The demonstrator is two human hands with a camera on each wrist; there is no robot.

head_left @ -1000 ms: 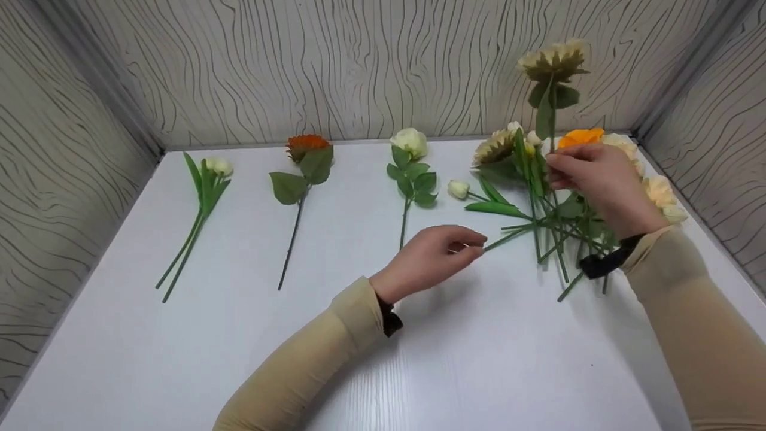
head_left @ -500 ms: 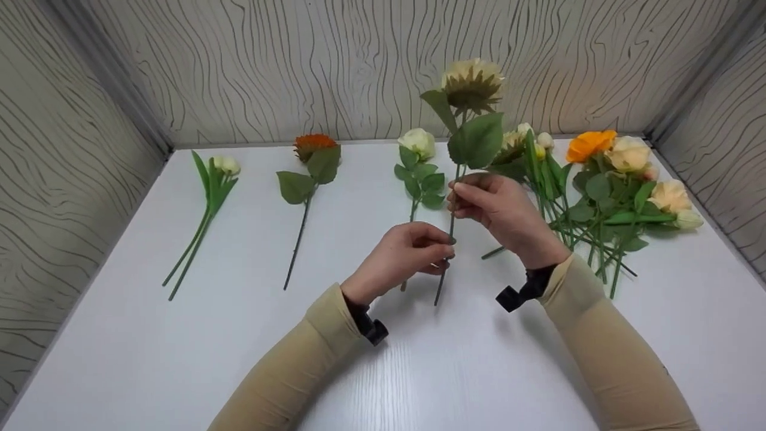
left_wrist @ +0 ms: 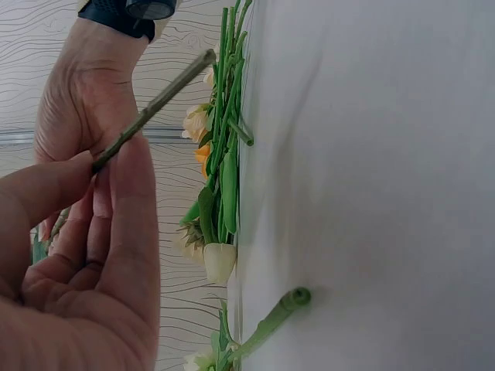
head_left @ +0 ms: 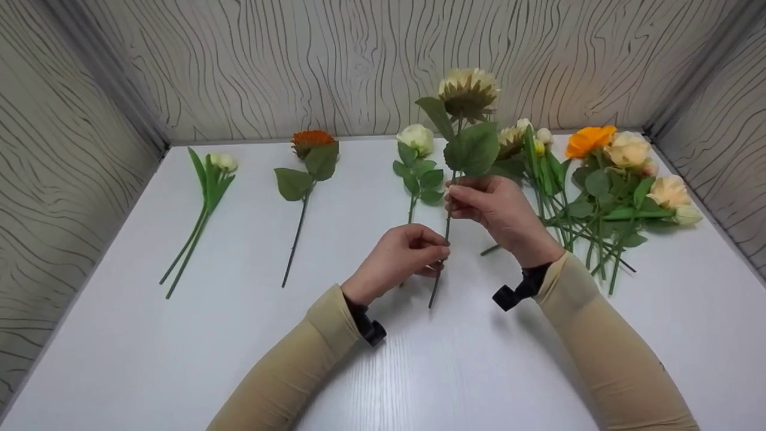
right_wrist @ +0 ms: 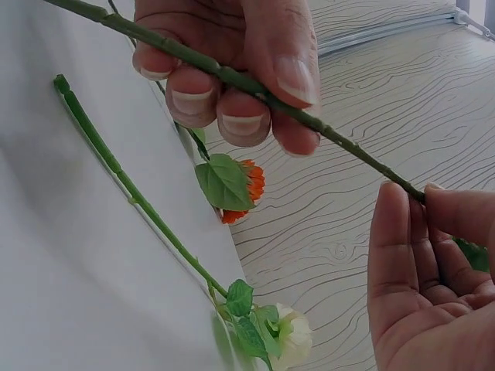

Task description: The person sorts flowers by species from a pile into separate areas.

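Note:
A long-stemmed cream sunflower (head_left: pixel 470 96) stands nearly upright above the table in the head view, its bloom seen from behind with two broad leaves below. My left hand (head_left: pixel 407 257) pinches the lower stem between thumb and fingertips, and the cut end pokes out underneath. Higher up, just under the leaves, my right hand (head_left: pixel 502 215) pinches the same stem. The right wrist view shows the bare stem (right_wrist: pixel 193 58) running from one hand to the other. Behind my left hand lies a white rose (head_left: pixel 415 140), part of its stem hidden by that hand.
Left on the white table (head_left: pixel 149 359) lie white tulips (head_left: pixel 224 161) and an orange sunflower (head_left: pixel 312 143), spaced apart. A tangled pile at the right holds an orange poppy-like flower (head_left: pixel 591 140), peach roses (head_left: pixel 628 149) and more tulips. Patterned walls (head_left: pixel 335 66) border the back and sides.
My right hand has brought the cream sunflower leftward from above the pile, and my left hand has taken hold of its lower stem. Over the last half second, both hands barely move.

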